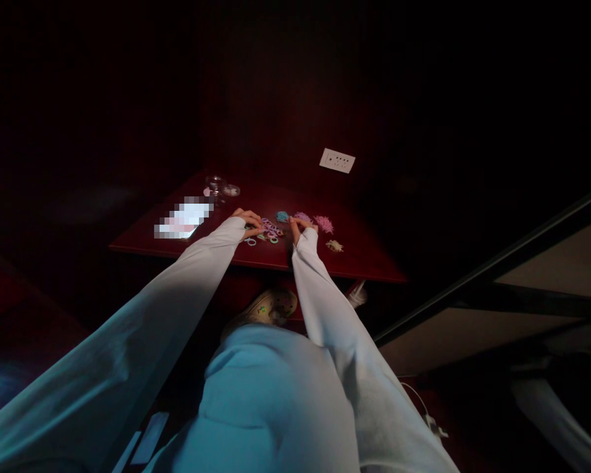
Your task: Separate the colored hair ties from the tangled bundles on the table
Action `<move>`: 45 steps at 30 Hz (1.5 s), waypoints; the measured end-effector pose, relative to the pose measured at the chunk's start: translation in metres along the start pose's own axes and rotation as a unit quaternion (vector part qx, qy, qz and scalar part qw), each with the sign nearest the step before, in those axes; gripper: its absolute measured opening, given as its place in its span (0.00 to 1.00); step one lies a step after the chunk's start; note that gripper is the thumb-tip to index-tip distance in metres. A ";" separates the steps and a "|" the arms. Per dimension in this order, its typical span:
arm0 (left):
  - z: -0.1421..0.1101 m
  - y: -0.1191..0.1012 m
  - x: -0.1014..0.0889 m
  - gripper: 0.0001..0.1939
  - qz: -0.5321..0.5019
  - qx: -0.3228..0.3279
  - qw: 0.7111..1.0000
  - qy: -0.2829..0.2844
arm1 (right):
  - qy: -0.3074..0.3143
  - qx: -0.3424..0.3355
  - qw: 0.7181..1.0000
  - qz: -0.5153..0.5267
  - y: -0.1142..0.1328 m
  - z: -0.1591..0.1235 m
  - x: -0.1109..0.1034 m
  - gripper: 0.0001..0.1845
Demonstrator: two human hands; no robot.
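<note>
A heap of small coloured rings [270, 231] lies on the dark red table [364, 263]. My left hand [249, 221] rests at the left edge of the heap with its fingers curled; what they pinch is too small to make out. My right hand [299, 226] sits just right of the heap, fingers bent down onto the table beside a purple tuft [303, 216]. A blue tuft [282, 215], a pink tuft [324, 224] and a small tan piece [334, 246] lie around it. Both arms wear long pale sleeves.
A white sheet or card [184, 220] lies at the table's left side. A small glass dish [217, 186] and a lid [231, 190] stand at the back edge. A white wall socket [337, 160] is behind. My shoe [270, 307] shows under the table. The room is dark.
</note>
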State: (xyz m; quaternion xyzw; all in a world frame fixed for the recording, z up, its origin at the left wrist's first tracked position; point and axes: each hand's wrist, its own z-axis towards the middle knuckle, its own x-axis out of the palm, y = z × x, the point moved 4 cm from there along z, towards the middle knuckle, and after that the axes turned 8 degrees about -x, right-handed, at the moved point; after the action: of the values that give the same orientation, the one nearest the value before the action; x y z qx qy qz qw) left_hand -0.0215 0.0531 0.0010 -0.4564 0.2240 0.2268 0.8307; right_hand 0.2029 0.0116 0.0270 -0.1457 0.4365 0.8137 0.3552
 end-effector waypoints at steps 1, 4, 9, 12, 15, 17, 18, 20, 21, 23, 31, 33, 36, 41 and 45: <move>0.000 0.000 -0.001 0.11 -0.002 0.000 1.000 0.008 | -0.004 0.005 1.000 -0.019 -0.002 -0.002 -0.009 0.23; -0.002 -0.003 -0.005 0.12 0.008 -0.008 1.000 0.026 | -0.023 0.034 0.996 -0.085 -0.015 -0.008 -0.043 0.20; -0.001 -0.006 -0.009 0.17 0.011 0.001 1.000 0.022 | -0.092 0.100 0.977 -0.162 -0.053 -0.019 -0.104 0.21; 0.003 -0.001 -0.008 0.15 0.004 -0.007 1.000 0.012 | -0.096 0.138 0.965 -0.203 -0.073 -0.025 -0.126 0.21; 0.006 0.004 -0.008 0.12 -0.001 -0.009 1.000 0.004 | -0.064 0.142 0.960 -0.231 -0.081 -0.026 -0.130 0.20; 0.007 0.006 -0.008 0.12 -0.003 -0.004 1.000 0.004 | -0.041 0.126 0.961 -0.241 -0.081 -0.026 -0.127 0.20; 0.007 0.007 -0.008 0.11 -0.003 -0.002 1.000 0.004 | -0.029 0.118 0.962 -0.245 -0.080 -0.026 -0.125 0.20; 0.007 0.006 -0.008 0.11 0.000 0.001 1.000 0.003 | -0.013 0.104 0.963 -0.249 -0.079 -0.026 -0.122 0.21; 0.007 0.006 -0.008 0.11 0.002 0.001 1.000 0.002 | -0.012 0.100 0.963 -0.250 -0.079 -0.026 -0.121 0.21; 0.007 0.005 -0.007 0.10 0.008 0.001 1.000 0.002 | -0.019 0.097 0.964 -0.247 -0.081 -0.026 -0.121 0.22; 0.002 0.003 -0.008 0.13 -0.003 0.023 1.000 0.003 | -0.042 0.098 0.965 -0.240 -0.091 -0.026 -0.124 0.24; 0.001 0.002 -0.009 0.14 -0.004 0.029 1.000 0.004 | -0.040 0.094 0.967 -0.234 -0.093 -0.026 -0.123 0.24; 0.000 0.000 -0.008 0.14 0.002 0.025 1.000 -0.002 | -0.036 0.091 0.969 -0.227 -0.096 -0.024 -0.120 0.26; 0.003 -0.004 -0.004 0.12 0.013 -0.004 1.000 -0.020 | 0.013 0.023 0.988 -0.150 -0.102 -0.018 -0.109 0.31; 0.001 -0.006 -0.007 0.11 0.004 0.008 1.000 -0.009 | 0.019 0.027 0.993 -0.112 -0.110 -0.017 -0.107 0.31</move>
State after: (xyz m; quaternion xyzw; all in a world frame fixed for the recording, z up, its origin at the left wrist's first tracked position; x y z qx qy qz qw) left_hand -0.0236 0.0492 0.0098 -0.4471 0.2201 0.2320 0.8354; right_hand 0.3545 -0.0104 0.0091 -0.1998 0.4463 0.7533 0.4398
